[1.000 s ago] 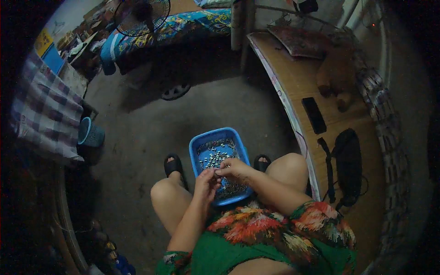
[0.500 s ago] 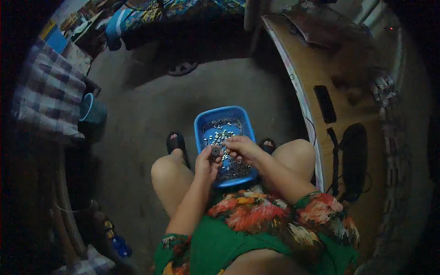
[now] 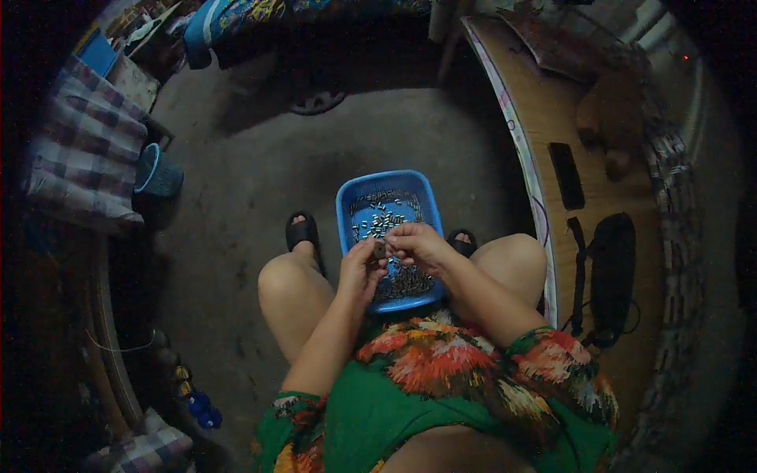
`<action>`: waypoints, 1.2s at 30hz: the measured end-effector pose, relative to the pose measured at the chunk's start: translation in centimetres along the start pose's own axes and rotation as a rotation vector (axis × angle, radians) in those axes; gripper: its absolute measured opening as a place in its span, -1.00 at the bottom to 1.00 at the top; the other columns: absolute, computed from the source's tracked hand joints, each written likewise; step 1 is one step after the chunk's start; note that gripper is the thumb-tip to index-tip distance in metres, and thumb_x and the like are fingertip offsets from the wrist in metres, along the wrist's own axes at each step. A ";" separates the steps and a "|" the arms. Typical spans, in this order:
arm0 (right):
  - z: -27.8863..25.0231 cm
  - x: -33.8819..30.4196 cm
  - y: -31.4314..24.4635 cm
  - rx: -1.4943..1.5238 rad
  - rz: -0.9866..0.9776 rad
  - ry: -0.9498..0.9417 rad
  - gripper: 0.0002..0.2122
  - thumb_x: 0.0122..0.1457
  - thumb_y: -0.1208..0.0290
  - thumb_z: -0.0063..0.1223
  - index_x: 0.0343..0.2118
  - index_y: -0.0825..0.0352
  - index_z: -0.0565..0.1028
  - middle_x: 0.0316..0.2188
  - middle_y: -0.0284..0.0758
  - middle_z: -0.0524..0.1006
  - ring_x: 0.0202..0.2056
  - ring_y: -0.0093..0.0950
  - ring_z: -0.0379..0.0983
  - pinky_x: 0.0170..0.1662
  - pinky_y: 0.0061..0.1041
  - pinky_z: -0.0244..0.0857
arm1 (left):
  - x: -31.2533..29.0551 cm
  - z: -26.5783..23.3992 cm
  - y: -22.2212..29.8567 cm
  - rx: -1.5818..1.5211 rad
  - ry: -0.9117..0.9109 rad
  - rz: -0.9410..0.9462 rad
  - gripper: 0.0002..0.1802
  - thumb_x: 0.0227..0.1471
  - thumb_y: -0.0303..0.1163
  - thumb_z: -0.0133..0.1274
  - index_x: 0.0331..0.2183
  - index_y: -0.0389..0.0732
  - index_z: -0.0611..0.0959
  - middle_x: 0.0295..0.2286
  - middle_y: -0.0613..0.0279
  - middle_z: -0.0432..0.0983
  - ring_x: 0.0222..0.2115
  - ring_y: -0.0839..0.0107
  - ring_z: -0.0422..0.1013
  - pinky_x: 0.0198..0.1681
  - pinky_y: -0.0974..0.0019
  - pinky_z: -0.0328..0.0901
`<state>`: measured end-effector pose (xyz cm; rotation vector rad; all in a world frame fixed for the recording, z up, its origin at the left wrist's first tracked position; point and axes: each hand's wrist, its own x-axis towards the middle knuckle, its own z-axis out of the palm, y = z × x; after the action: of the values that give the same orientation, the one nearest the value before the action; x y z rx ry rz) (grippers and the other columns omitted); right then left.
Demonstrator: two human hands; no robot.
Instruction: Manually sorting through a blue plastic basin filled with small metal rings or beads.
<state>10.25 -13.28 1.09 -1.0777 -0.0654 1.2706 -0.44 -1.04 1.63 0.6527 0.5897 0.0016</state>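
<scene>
- My left hand (image 3: 361, 264) pinches a small dark piece (image 3: 380, 250) between its fingers, above the blue basin (image 3: 342, 213)
- My right hand (image 3: 418, 246) is just beside it; I cannot tell whether its fingers pinch anything
- Small metal pieces (image 3: 388, 221) lie scattered in the basin, between my black sandals (image 3: 302, 232)

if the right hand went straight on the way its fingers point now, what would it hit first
Probably the small dark piece in the left hand; the right hand points leftward at it. Any gap is hard to judge from this view.
</scene>
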 end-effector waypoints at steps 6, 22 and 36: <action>1.3 -0.5 -0.3 -0.219 -0.020 0.140 -0.87 -0.06 0.41 0.07 -0.43 0.28 0.43 -0.60 -0.47 0.39 -0.63 -0.73 0.21 -0.65 -0.81 -0.01 | -0.1 0.0 0.1 0.006 0.025 -0.043 -0.75 -0.01 -0.20 -0.11 -0.45 -0.20 0.45 -0.58 0.28 0.39 -0.64 0.55 0.27 -0.63 0.53 0.21; 1.6 -0.6 -0.5 -0.331 -0.045 0.160 -0.88 -0.06 0.43 0.07 -0.42 0.28 0.46 -0.55 -0.47 0.43 -0.58 -0.71 0.28 -0.57 -0.76 0.11 | 0.0 -0.2 0.0 -0.034 0.057 -0.056 -0.79 -0.04 -0.23 -0.05 -0.46 -0.18 0.45 -0.59 0.31 0.40 -0.65 0.56 0.32 -0.66 0.54 0.26; 1.9 -0.6 0.0 -0.364 -0.197 0.078 -0.87 -0.08 0.41 0.07 -0.44 0.29 0.43 -0.58 -0.49 0.39 -0.55 -0.72 0.25 -0.55 -0.75 0.09 | -0.1 -0.2 -0.2 -0.084 0.002 -0.041 -0.81 -0.03 -0.26 -0.06 -0.43 -0.19 0.44 -0.59 0.30 0.39 -0.64 0.54 0.31 -0.63 0.55 0.24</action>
<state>8.92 -12.59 2.49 -1.3951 -0.3464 1.0595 -0.69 -1.10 1.42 0.5594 0.6022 -0.0111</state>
